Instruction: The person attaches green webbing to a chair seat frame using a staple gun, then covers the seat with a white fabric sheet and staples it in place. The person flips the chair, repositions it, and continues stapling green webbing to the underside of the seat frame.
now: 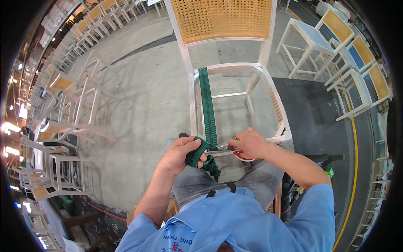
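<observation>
A white-framed chair (276,103) with a woven cane back (222,21) stands in front of me, its seat frame without a panel. One green webbing strap (207,105) runs from the rear seat rail to the front rail along the left side. My left hand (181,154) is closed around the gathered loose length of that webbing, beside the front rail; its tail hangs over my lap. In my right hand (252,145) are scissors (244,158) with red handles, their blades pointing left at the webbing by the front rail. Whether the blades are touching it is hard to tell.
More cane-backed chairs stand at the right (357,63), with rows of white chair frames (75,101) along the left. A yellow floor line (354,159) runs down the right side. Dark tools and a green item (329,172) lie beside my right elbow.
</observation>
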